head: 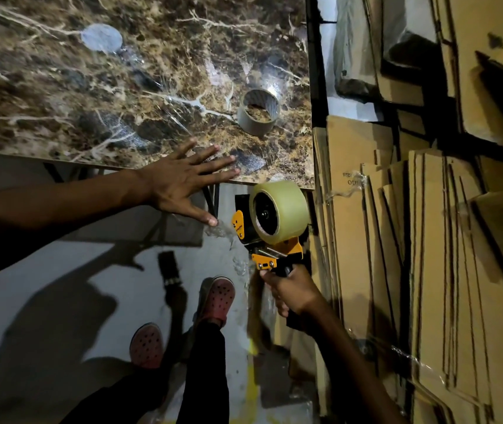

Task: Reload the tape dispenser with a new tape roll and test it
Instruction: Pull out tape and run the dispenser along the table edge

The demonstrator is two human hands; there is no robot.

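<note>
Our right hand [290, 290] holds its grip clenched on the tape dispenser [270, 228]; our left hand [179, 182] lies spread, fingers flat on the counter [60, 87] edge.

- Dim overall; hard light from above/behind the person, w/ dark corners.
- Glare patches on glossy marbled surface [121, 87], brightest nr empty tape core [258, 112].
- Sharp body + arm shadows on grey floor [60, 286].
- Wide-angle bend at edges; cardboard stacks [427, 240] lean.
- Slight motion blur top left, soft at the shoes [216, 298].
</note>
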